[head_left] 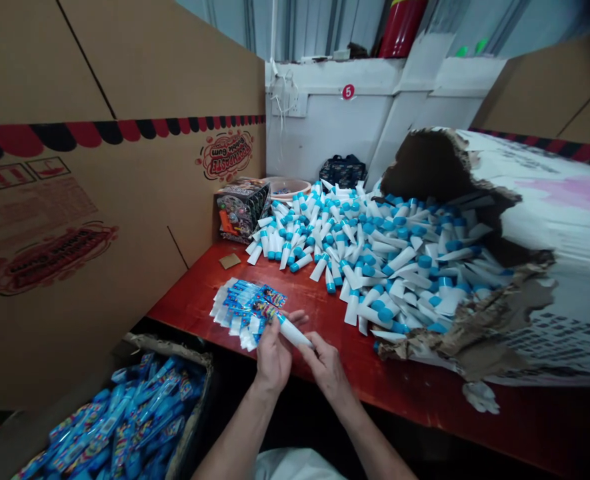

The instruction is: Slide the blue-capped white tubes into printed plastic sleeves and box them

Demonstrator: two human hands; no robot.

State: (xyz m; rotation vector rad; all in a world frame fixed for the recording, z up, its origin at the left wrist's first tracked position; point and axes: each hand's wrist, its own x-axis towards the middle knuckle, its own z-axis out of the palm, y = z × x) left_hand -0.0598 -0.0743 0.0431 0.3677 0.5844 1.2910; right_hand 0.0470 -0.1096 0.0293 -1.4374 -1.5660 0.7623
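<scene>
A white squeeze tube (295, 332) with a blue cap lies slantwise between my two hands, above the front of the red table. My left hand (275, 357) holds it near the capped end, thumb on the near side and fingers behind. At the flat tail, my right hand (327, 365) pinches the tube. Just beyond my left hand, a blue printed wrapper (265, 308) meets the cap; whether the cap is inside it I cannot tell. Several more clear-and-blue printed wrappers (237, 301) lie fanned in a stack on the table.
A big heap of blue-capped white tubes (355, 247) spills from a torn white carton (549, 220). Lower left, an open box (202, 360) holds blue-wrapped tubes (125, 420). Cardboard cartons (139, 200) wall the left side. A printed box (243, 208) and pink basin (302, 187) stand behind the red table (189, 293).
</scene>
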